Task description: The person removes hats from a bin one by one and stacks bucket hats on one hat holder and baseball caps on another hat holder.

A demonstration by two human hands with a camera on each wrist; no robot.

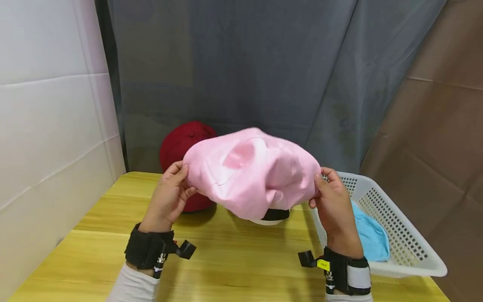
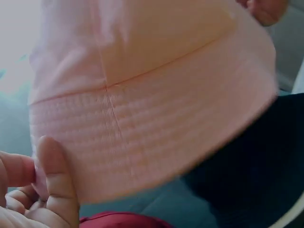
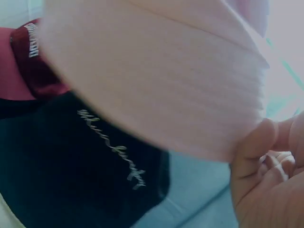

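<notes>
Below the held pink bucket hat (image 1: 252, 174), a black-and-white cap (image 1: 272, 216) is mostly hidden; its cursive lettering (image 3: 114, 151) is too blurred to read.

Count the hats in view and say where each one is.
4. Pink bucket hat held between both hands; red hat behind it on the table; black-and-white hat under the pink one; a blue one in the white basket. More may be hidden.

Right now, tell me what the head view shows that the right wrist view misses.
Only the head view shows the white basket holding a blue cloth, the yellow table and the left hand. Only the right wrist view shows script lettering on the black hat. Both show the pink hat, pinched by the right hand, and the red hat.
</notes>
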